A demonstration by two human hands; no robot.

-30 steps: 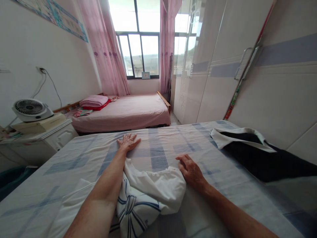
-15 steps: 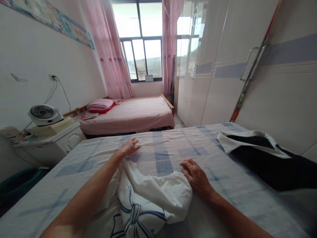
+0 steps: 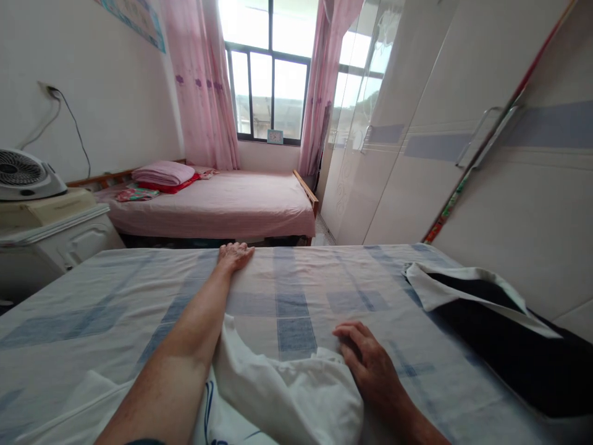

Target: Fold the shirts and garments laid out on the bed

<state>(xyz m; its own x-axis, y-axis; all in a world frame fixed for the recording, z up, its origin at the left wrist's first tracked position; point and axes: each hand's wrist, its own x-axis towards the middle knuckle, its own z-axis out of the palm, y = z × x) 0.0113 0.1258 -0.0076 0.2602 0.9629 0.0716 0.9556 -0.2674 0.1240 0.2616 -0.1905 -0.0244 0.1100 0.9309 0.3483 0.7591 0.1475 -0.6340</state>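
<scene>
My left hand (image 3: 235,255) lies flat, palm down, near the far edge of the blue-checked bed sheet (image 3: 296,290), arm stretched out. A white garment with dark blue line print (image 3: 282,395) is bunched on the bed under and beside my left forearm. At that garment's right edge rests my right hand (image 3: 365,358), fingers spread and pressing the cloth and sheet. Neither hand grips anything.
A dark garment with white lining (image 3: 482,309) lies on the bed at the right, next to the white wardrobe (image 3: 463,154). Beyond stands a pink bed (image 3: 222,207) with folded bedding. A fan (image 3: 23,176) sits on a white cabinet (image 3: 50,244) at left.
My left hand has slid farther away across the sheet toward the bed's far edge. My right hand stays by the white garment. The view has moved forward and lower.
</scene>
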